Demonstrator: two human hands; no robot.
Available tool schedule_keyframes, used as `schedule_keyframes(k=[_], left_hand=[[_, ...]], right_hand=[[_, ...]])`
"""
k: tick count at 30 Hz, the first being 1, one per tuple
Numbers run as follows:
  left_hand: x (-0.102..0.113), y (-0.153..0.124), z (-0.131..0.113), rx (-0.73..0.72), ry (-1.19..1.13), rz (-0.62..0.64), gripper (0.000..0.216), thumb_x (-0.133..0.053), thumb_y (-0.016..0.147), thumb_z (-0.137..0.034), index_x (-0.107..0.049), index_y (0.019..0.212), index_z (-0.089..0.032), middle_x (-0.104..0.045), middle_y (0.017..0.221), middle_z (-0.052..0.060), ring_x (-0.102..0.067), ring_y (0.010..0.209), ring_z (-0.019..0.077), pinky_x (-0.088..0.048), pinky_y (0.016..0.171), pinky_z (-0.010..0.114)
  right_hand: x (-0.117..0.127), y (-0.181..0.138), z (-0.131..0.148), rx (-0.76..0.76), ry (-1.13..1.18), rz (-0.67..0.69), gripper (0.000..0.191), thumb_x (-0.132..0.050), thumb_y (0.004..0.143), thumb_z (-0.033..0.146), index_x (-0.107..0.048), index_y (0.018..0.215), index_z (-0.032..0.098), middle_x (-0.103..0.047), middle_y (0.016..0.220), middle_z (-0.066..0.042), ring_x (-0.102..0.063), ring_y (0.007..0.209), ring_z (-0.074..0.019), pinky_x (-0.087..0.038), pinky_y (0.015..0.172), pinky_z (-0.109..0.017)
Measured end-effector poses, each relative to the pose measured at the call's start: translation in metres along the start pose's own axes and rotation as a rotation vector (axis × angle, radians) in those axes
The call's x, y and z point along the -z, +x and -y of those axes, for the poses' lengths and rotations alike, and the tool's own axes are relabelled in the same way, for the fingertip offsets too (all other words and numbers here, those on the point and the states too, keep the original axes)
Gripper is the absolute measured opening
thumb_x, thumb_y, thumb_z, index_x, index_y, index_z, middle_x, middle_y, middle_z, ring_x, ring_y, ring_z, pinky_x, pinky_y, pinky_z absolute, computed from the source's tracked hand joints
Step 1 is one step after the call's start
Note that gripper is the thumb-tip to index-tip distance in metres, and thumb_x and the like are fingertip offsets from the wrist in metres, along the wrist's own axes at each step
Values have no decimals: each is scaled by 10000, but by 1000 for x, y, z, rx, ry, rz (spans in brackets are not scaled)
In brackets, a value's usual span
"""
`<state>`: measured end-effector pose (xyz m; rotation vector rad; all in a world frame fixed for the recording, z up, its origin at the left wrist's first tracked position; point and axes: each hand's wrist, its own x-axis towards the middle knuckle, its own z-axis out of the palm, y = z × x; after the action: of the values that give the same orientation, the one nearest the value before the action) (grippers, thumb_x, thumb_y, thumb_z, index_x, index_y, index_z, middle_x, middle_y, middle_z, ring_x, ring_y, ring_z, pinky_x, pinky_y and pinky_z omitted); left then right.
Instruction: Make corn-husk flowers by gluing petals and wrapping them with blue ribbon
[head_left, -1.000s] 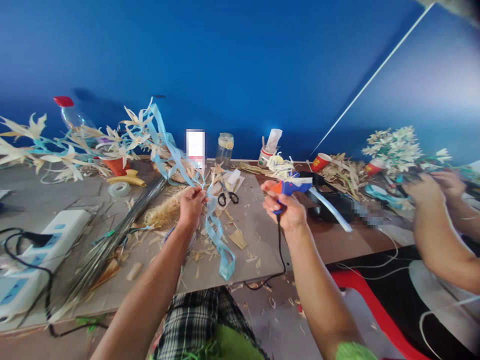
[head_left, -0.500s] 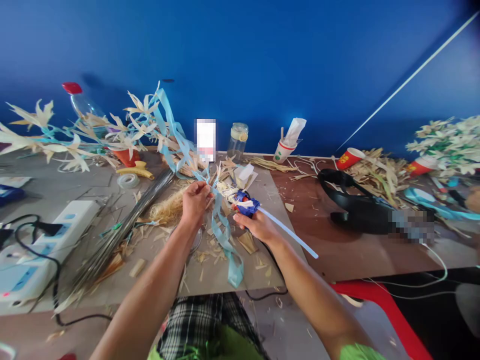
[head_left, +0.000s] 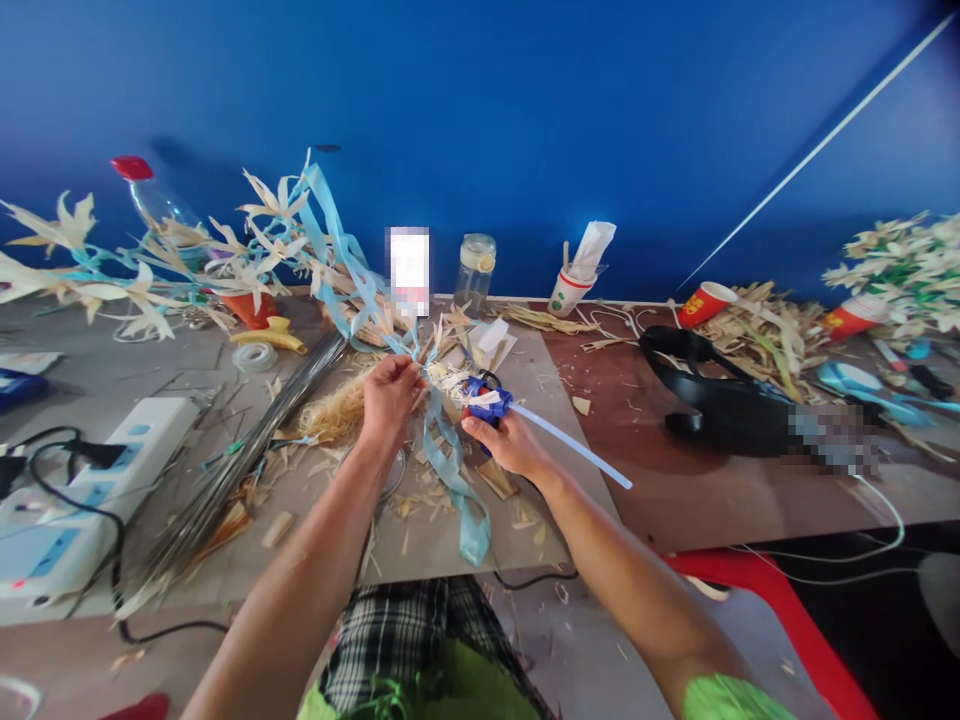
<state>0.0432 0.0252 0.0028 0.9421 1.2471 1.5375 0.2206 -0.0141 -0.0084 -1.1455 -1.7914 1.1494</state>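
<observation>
My right hand (head_left: 506,440) is wrapped round a blue hot glue gun (head_left: 489,402), with a long pale glue stick (head_left: 574,446) sticking out of its back end. The gun's nozzle side is hidden among pale husk pieces. My left hand (head_left: 391,392) pinches a stem wrapped in light blue ribbon. From the pinch, the loose blue ribbon (head_left: 448,470) trails down toward the table's front edge. Behind the hands, a branch of cream husk flowers (head_left: 270,205) with blue-wrapped stems leans to the left.
Left of my arms lie a bundle of thin wires (head_left: 247,465), a tape roll (head_left: 254,357), tan fibre (head_left: 337,408) and a white power strip (head_left: 127,470). A glass jar (head_left: 475,275) and paper cup (head_left: 568,293) stand by the wall. A black strapped object (head_left: 720,410) lies right.
The view has shifted slightly. My right hand keeps its grip on the glue gun, and the glue stick points a little higher. My left hand stays pinched at the ribbon-wrapped stem.
</observation>
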Motion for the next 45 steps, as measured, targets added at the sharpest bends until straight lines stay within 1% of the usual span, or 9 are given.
schedule_keyframes(k=[6,11,15,19,24,31,34,38,45], left_hand=[[0,-1,-1,5,0,-2,171,-656,646,-279,-588,727,-144,-531,527,-28,-440,451,67,-302,435,186],[2,1,1,-12,-14,3,183,-669,640,-289,-584,727,-152,-538,523,-28,-459,462,77,-319,449,195],[2,2,0,-5,-10,11,172,-670,641,-283,-592,720,-152,-534,521,-28,-446,460,74,-312,452,198],[1,1,-1,0,1,4,149,-667,640,-266,-596,700,-149,-518,518,-33,-419,450,65,-298,445,196],[1,0,-1,16,-2,-8,157,-666,639,-277,-596,711,-157,-521,537,-28,-486,488,86,-320,452,198],[2,1,0,-2,18,1,153,-659,646,-272,-601,717,-149,-526,531,-25,-476,475,82,-321,450,196],[2,2,2,-4,26,9,158,-663,650,-281,-597,711,-152,-526,535,-25,-486,485,85,-327,453,195],[1,2,4,-2,22,14,172,-667,651,-296,-602,723,-155,-538,555,-21,-495,491,89,-339,456,199],[2,3,5,-19,25,8,171,-670,653,-294,-614,737,-155,-552,564,-20,-504,488,89,-357,468,202]], right_hand=[[0,1,-1,11,-35,-9,337,-518,808,527,-547,764,194,-515,680,9,-469,660,-143,-413,664,-259],[1,1,-2,19,-73,-9,336,-512,813,517,-543,741,190,-513,673,7,-474,670,-147,-417,674,-262],[1,0,1,47,-82,-18,327,-520,805,511,-541,749,189,-531,710,-2,-490,696,-150,-424,706,-266],[1,0,4,47,-94,-16,335,-518,801,520,-535,720,195,-514,675,0,-476,671,-149,-429,678,-264],[2,1,5,27,-75,-43,342,-514,796,532,-565,784,194,-537,677,-4,-496,684,-158,-440,680,-268],[2,0,6,22,-91,-36,360,-508,790,544,-552,732,192,-546,676,-8,-527,714,-168,-436,703,-267],[3,0,7,30,-87,-41,357,-501,798,541,-553,741,192,-544,673,-7,-521,705,-166,-433,701,-268],[4,0,5,24,-95,-18,367,-499,807,547,-561,755,188,-540,659,-3,-513,682,-158,-431,687,-262],[4,-1,6,0,-70,-27,372,-504,798,558,-562,765,192,-530,638,0,-504,649,-155,-415,624,-251]])
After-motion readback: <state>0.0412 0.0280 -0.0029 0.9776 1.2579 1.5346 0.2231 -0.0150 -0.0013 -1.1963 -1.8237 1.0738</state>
